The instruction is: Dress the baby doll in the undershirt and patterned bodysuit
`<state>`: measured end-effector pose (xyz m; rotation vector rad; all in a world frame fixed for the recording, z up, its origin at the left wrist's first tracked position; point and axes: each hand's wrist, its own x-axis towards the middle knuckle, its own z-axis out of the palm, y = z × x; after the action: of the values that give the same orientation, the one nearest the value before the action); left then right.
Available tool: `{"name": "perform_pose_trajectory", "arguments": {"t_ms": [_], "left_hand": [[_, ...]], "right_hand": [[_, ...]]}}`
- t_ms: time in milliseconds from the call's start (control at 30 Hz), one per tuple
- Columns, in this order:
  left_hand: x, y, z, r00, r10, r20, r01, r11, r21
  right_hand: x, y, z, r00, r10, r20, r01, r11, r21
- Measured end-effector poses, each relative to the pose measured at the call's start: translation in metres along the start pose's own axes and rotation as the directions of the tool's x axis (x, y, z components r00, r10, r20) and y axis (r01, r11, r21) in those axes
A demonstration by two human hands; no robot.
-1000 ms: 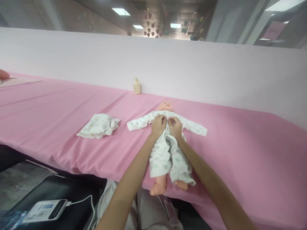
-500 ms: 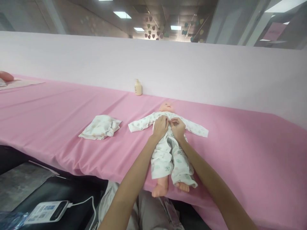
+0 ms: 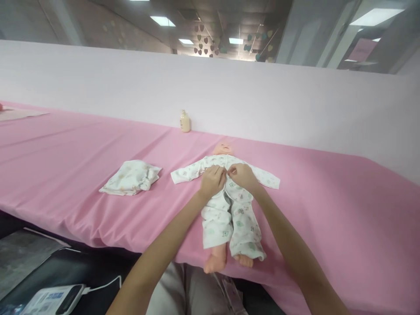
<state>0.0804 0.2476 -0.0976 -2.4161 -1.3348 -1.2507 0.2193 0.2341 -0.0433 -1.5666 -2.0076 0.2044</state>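
Observation:
A baby doll [image 3: 222,148] lies on its back on the pink-covered table, feet towards me. It wears a white patterned romper [image 3: 241,210] with long sleeves spread to both sides; its bare feet stick out of the legs. My left hand [image 3: 213,180] and my right hand [image 3: 242,176] meet over the doll's chest, fingers pinched on the two sides of the romper's front. The fastening between my fingertips is too small to make out. Left of the doll lies a folded white patterned cloth [image 3: 131,177].
A cream pump bottle [image 3: 185,121] stands at the back against the white wall [image 3: 131,83]. The pink sheet [image 3: 328,210] hangs over the table's front edge. Below left, a white device with a cable [image 3: 52,299] rests on a black seat [image 3: 95,267].
Both hands have moved a little down the romper's front, from the upper chest towards the waist, still pinching. The view has shifted slightly to the right.

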Motion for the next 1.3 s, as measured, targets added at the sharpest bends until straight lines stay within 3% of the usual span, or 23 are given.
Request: {"name": "perform_pose_trajectory", "arguments": {"t_ms": [133, 400, 600, 800, 1133, 1300], "left_hand": [[-0.006, -0.001, -0.011, 0.987, -0.109, 0.119, 0.117, 0.991, -0.061], [-0.004, -0.004, -0.018, 0.983, -0.07, 0.169, 0.109, 0.966, -0.234], [-0.004, -0.005, -0.017, 0.969, -0.112, 0.222, 0.176, 0.94, -0.292], [-0.004, 0.002, -0.017, 0.979, -0.108, 0.171, 0.153, 0.948, -0.278], [-0.004, 0.006, -0.017, 0.965, -0.194, 0.178, 0.247, 0.899, -0.361], [-0.004, 0.007, -0.017, 0.962, -0.2, 0.188, 0.256, 0.898, -0.359]], "right_hand": [[-0.008, -0.007, -0.005, 0.993, -0.002, 0.122, 0.02, 0.989, -0.148], [-0.008, -0.009, 0.003, 0.998, -0.006, 0.059, 0.018, 0.979, -0.203], [-0.007, -0.007, -0.003, 0.995, 0.032, 0.097, -0.021, 0.994, -0.105], [-0.004, -0.005, -0.009, 0.98, 0.073, 0.185, -0.085, 0.995, 0.055], [-0.001, 0.005, -0.023, 0.93, -0.024, 0.367, -0.096, 0.947, 0.307], [0.0, 0.007, -0.018, 0.941, 0.011, 0.338, -0.103, 0.961, 0.256]]}}
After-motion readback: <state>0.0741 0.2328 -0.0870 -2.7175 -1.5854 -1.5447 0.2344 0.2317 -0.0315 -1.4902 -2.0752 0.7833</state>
